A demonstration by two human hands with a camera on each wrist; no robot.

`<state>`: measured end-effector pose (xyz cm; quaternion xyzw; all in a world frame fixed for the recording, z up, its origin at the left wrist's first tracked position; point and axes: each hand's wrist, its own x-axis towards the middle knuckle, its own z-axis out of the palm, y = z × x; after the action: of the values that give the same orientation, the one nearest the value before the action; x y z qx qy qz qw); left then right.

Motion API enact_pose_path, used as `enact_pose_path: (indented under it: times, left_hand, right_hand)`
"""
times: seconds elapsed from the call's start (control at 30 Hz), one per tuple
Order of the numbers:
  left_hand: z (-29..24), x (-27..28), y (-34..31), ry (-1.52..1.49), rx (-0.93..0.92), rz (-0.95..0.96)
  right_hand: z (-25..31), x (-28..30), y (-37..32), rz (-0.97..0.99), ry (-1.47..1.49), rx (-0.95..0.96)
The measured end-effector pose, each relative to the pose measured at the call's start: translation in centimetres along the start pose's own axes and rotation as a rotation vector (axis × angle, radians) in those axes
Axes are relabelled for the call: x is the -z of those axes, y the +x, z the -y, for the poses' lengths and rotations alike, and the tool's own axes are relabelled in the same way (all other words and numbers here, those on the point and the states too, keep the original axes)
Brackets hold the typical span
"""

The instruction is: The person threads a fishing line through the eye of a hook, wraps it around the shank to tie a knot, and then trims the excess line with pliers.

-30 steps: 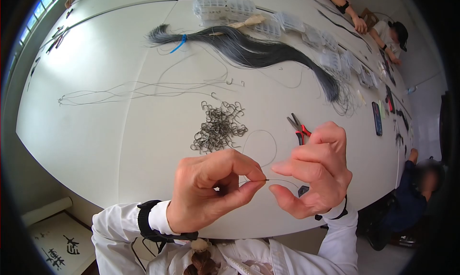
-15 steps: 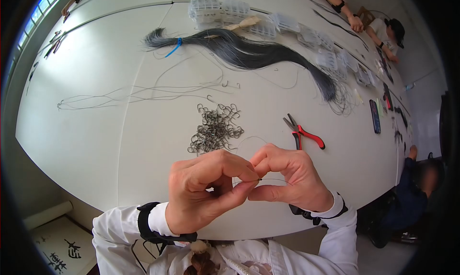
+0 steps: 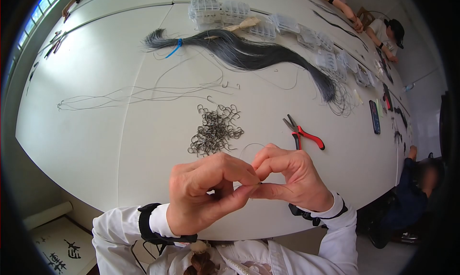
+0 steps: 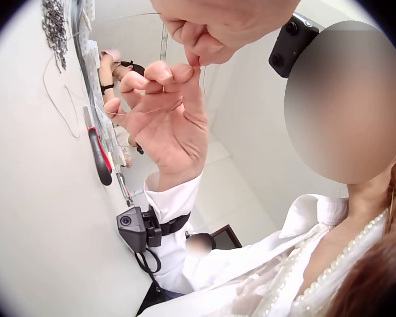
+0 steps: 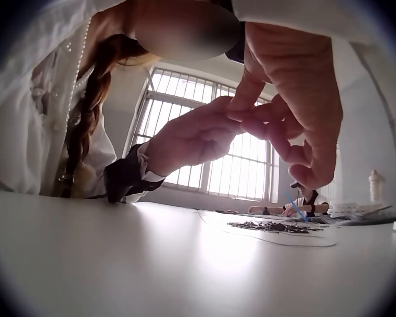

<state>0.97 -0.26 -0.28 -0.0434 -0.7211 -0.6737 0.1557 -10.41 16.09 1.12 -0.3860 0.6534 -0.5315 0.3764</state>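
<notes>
In the head view my left hand [image 3: 206,191] and right hand [image 3: 294,179] meet fingertip to fingertip above the table's near edge. Both pinch a small dark piece [image 3: 260,183] on a thin line, mostly hidden by the fingers. A loop of the line [image 3: 251,144] rises behind the hands. From the left wrist view, the right hand [image 4: 165,119] has its thumb and index together, with the line crossing its palm. Just beyond the hands lies a pile of dark metal hooks [image 3: 215,128]. The right wrist view shows the left hand [image 5: 191,135] touching the right hand [image 5: 297,92].
Red-handled pliers [image 3: 299,131] lie right of the hooks. Farther back are a long dark bundle of strands [image 3: 244,54] tied with a blue strip, clear plastic boxes [image 3: 206,9], and a phone [image 3: 374,117] at the right. Looped lines [image 3: 96,100] with hooks lie left. Other people sit around.
The right hand has come in from the right, its spread thumb and index closing at the left fingertips. Since half a second ago both hands have barely shifted, and the small piece is more covered.
</notes>
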Motion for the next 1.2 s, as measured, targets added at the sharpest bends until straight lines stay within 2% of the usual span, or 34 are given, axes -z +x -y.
enact_pose_path:
  times: [0.57, 0.63, 0.8, 0.97, 1.2]
  left_hand:
    - [-0.1, -0.2, 0.1, 0.081, -0.089, 0.004]
    - [-0.4, -0.2, 0.0, 0.056, -0.004, -0.007]
    - [-0.7, -0.2, 0.2, 0.155, -0.069, -0.042]
    - [-0.6, -0.4, 0.1, 0.278, -0.149, -0.073]
    - [-0.5, -0.5, 0.1, 0.357, -0.264, -0.063]
  right_hand:
    - [0.2, 0.1, 0.0, -0.014, -0.070, 0.039]
    - [0.2, 0.2, 0.0, -0.002, -0.075, 0.032]
    - [2.2, 1.1, -0.1, -0.096, 0.031, 0.009]
    - [2.4, 2.5, -0.6, 0.013, 0.043, 0.076]
    - [2.5, 0.9, -0.6, -0.130, -0.270, 0.252]
